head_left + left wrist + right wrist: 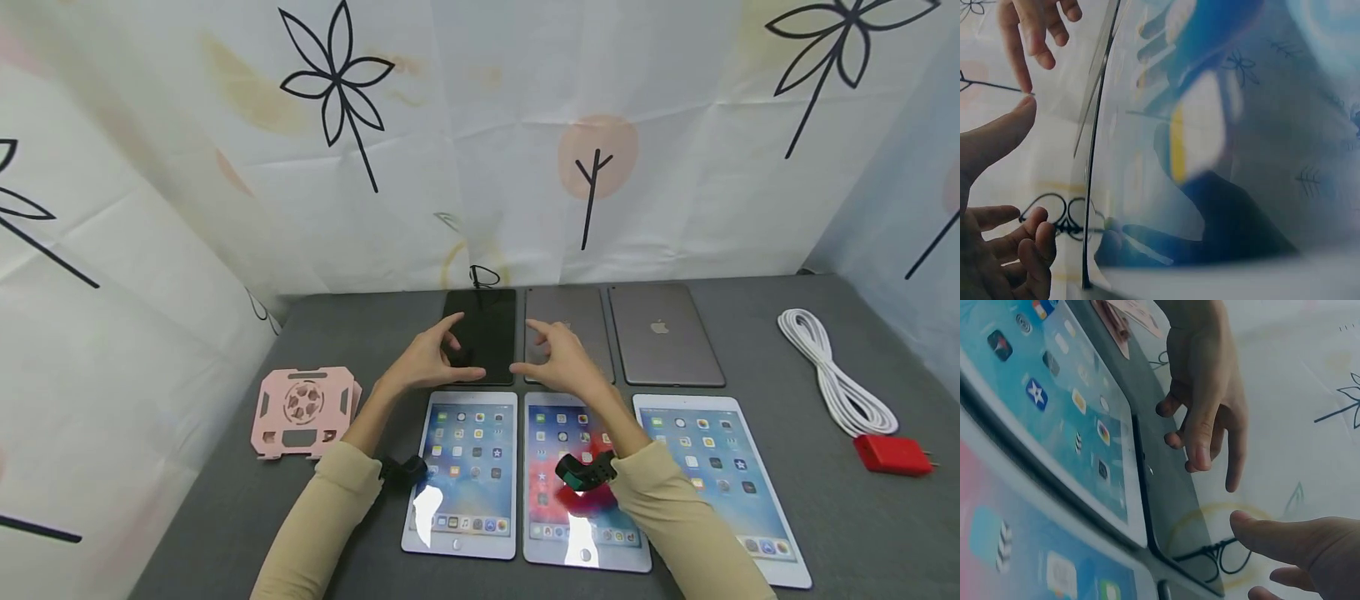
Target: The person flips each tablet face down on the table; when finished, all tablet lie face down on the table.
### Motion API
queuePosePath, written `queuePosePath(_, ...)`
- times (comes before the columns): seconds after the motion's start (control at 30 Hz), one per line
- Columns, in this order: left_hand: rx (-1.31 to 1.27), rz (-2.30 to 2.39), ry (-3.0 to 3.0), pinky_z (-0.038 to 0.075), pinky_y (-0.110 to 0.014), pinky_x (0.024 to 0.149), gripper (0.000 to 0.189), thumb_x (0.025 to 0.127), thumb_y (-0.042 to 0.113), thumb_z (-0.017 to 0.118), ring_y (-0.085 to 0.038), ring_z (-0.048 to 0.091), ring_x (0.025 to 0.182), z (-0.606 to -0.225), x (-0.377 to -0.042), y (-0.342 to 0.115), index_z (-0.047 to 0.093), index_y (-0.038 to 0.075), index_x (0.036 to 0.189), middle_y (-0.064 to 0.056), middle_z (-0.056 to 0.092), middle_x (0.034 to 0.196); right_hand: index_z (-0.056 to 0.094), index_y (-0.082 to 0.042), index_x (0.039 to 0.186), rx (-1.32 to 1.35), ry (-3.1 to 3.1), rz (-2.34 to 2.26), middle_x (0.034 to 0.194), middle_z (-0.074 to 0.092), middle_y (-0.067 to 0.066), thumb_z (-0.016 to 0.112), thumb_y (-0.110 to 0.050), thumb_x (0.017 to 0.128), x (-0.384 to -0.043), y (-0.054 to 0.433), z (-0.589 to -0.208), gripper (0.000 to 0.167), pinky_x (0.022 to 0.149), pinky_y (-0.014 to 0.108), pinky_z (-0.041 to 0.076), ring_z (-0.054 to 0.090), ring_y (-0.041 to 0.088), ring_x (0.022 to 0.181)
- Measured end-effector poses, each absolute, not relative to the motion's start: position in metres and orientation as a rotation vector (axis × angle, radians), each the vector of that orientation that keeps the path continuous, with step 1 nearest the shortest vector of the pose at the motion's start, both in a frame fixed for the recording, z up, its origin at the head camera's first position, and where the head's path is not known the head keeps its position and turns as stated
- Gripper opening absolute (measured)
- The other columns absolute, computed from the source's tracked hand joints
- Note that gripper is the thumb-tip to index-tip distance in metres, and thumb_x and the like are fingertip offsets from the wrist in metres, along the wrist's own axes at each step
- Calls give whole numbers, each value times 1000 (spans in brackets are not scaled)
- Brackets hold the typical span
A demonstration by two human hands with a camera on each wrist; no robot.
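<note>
The left hand [426,358], spread and empty, hovers above the black-screened tablet [491,340] near the far edge of the table [757,350], where a careless dip by the equally empty right hand [566,358] could shove it askew or jostle the grey tablet [581,310].

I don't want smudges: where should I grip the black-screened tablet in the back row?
Probably the left long edge, coming from the left: the black-screened tablet lies flat, screen up, with no tablet on that side. A grey tablet close on its right and a white tablet close in front leave less finger room.
</note>
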State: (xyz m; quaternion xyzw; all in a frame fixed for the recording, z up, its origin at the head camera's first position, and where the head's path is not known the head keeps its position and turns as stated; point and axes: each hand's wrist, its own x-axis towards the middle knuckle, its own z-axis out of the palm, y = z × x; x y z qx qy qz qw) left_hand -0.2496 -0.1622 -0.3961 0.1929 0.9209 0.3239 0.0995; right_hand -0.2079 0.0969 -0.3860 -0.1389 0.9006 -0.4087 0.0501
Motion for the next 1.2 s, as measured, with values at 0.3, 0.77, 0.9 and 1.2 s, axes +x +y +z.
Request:
queuePosePath(0.3, 411, 712, 2799, 55, -47, 93, 116, 78, 49, 85, -31, 62, 106, -400, -248, -183, 22, -2, 161, -27, 53, 140, 39, 6, 154, -364, 2708, -1161, 134, 57, 25, 80, -31, 89, -216, 73, -404, 85, 100, 53, 48, 52, 41, 109)
queuePosePath(0.77, 468, 766, 2808, 37, -28, 64, 80, 78, 38, 88, -15, 45, 67, -411, -249, -187, 56, -14, 130, -11, 50, 79, 42, -2, 154, -209, 2780, -999, 141, 44, 25, 80, -41, 88, -213, 57, -415, 86, 85, 41, 31, 34, 34, 106)
queuePosePath(0.9, 511, 812, 2820, 39, -27, 65, 84, 77, 36, 89, -15, 47, 67, -412, -249, -186, 56, -14, 135, -21, 65, 96, 42, -3, 155, -190, 2766, -1038, 142, 42, 23, 79, -38, 88, -213, 56, -417, 84, 86, 42, 29, 32, 34, 109)
queuePosePath(1.2, 315, 1145, 2622, 52, -30, 82, 87, 79, 28, 89, -21, 61, 93, -416, -251, -189, 48, -8, 146, -21, 68, 122, 39, -2, 156, -170, 2740, -1119, 150, 36, 23, 79, -32, 89, -213, 53, -420, 84, 93, 46, 26, 30, 37, 118)
